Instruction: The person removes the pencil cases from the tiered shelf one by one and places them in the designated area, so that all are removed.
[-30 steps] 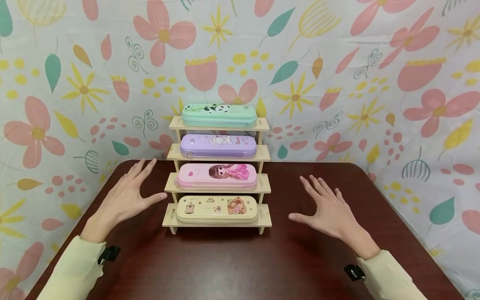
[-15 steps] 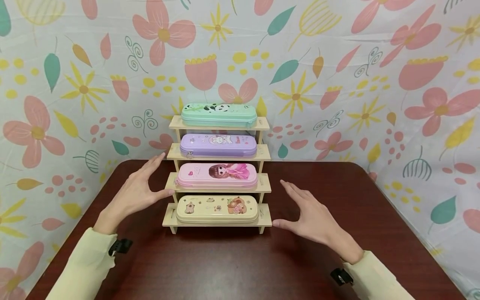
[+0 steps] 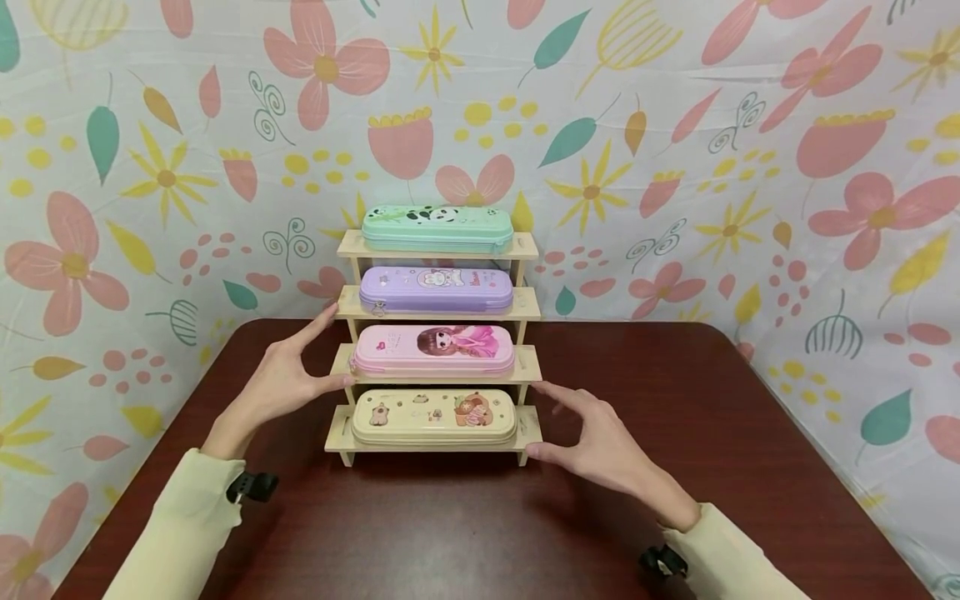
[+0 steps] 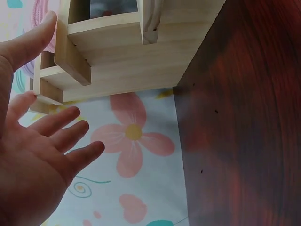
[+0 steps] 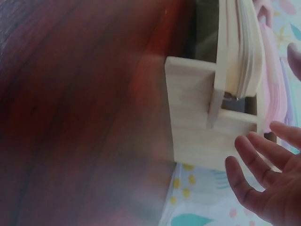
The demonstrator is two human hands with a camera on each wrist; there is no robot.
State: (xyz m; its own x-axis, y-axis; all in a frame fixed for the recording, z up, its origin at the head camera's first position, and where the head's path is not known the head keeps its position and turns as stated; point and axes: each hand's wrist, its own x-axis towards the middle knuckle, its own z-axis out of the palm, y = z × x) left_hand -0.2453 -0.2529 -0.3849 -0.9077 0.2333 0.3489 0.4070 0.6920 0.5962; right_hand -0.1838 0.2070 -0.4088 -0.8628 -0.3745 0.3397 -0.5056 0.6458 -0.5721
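Clock centred on the wooden stand (image 3: 528,364), twelve toward the wall cloth (image 3: 675,275). Green pencil case (image 3: 437,233) up at twelve, then purple pencil case (image 3: 437,292), pink pencil case (image 3: 420,356) and yellow pencil case (image 3: 427,425) stepping down toward six. One per shelf, apparently zipped up.

Between eight and nine, left hand (image 3: 273,379): thumb and forefinger spread wide at the shelf ends, nothing grasped. At four, right hand (image 3: 611,442): likewise spread, thumb by the lowest shelf, no hold on anything. Touching the wood or just beside it: impossible to tell.

Judged from this, done so far: reaching both sides. Left undone: any grip, any visible shift of stand or cases.
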